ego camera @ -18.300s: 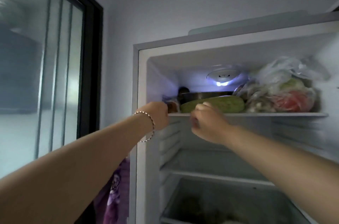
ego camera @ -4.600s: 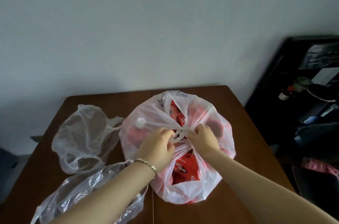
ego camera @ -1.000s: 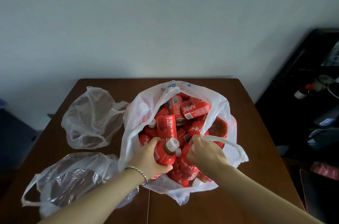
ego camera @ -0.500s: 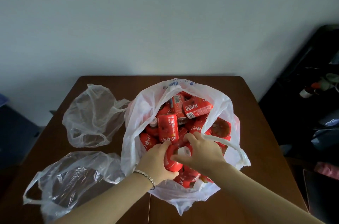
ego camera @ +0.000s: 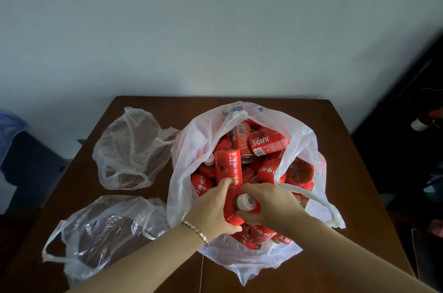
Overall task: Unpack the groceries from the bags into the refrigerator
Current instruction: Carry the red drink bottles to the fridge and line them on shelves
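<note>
A white plastic bag (ego camera: 309,146) stands open on the brown table (ego camera: 354,196), filled with several red juice bottles and cans (ego camera: 268,143). Both hands are inside its near side. My left hand (ego camera: 213,208), with a bracelet on the wrist, grips a red bottle with a white cap (ego camera: 242,204) from the left. My right hand (ego camera: 271,204) curls round the same bottle from the right. Other red bottles lie under and behind it. The refrigerator is out of view.
Two empty clear plastic bags lie on the table's left half, one at the back (ego camera: 131,149) and one at the front (ego camera: 105,230). A dark shelf unit (ego camera: 412,129) stands to the right of the table. A pale wall rises behind.
Both hands have closed round the white-capped red bottle and shifted it slightly toward me. Before that, the knotted bag was opened.
</note>
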A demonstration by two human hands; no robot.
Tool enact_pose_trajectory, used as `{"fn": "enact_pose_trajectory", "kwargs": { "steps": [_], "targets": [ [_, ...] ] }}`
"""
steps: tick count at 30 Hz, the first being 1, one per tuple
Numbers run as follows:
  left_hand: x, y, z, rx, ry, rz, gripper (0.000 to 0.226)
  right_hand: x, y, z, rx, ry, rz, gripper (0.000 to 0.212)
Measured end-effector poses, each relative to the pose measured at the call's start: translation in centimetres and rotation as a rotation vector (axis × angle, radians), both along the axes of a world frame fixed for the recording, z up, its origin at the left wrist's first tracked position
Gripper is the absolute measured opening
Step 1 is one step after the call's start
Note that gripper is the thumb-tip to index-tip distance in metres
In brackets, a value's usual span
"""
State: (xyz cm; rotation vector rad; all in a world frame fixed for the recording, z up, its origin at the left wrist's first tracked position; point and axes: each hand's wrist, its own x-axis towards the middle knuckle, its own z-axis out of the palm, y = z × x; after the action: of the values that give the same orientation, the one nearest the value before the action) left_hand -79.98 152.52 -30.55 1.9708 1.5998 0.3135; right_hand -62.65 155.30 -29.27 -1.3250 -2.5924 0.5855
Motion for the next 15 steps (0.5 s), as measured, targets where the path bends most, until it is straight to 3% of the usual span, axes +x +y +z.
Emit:
{"fn": "enact_pose_trajectory", "kwargs": {
  "steps": [4,6,8,10,12,15],
  "targets": [
    [-0.9,2.0,2.6,-0.224,-0.059,-0.24,0.09,1.2,-0.6,0.4,0.066,0.082,-0.077,0.036],
    [-1.8,4.1,3.5,-0.182,0.043,-0.294,0.061,1.9,-0.6,1.4,-0.012,0.034,-0.162,0.029],
    [-2.0,6.1,3.2,0.07,0.326,-0.345,0.038,2.8,-0.4,2.4,-0.066,0.002,-0.24,0.026],
    [-0.8,7.5,1.8,0.266,0.659,-0.573,0.03,3.8,-0.1,3.4,-0.115,0.0,-0.326,0.027],
    [1.1,7.9,-0.2,0.273,0.965,-0.896,0.038,5.0,0.2,3.8,-0.149,-0.042,-0.37,0.027],
    [3.9,8.1,-3.0,0.25,1.323,-1.145,0.047,6.6,0.2,3.8,-0.194,-0.077,-0.429,0.03]
  ]
}}
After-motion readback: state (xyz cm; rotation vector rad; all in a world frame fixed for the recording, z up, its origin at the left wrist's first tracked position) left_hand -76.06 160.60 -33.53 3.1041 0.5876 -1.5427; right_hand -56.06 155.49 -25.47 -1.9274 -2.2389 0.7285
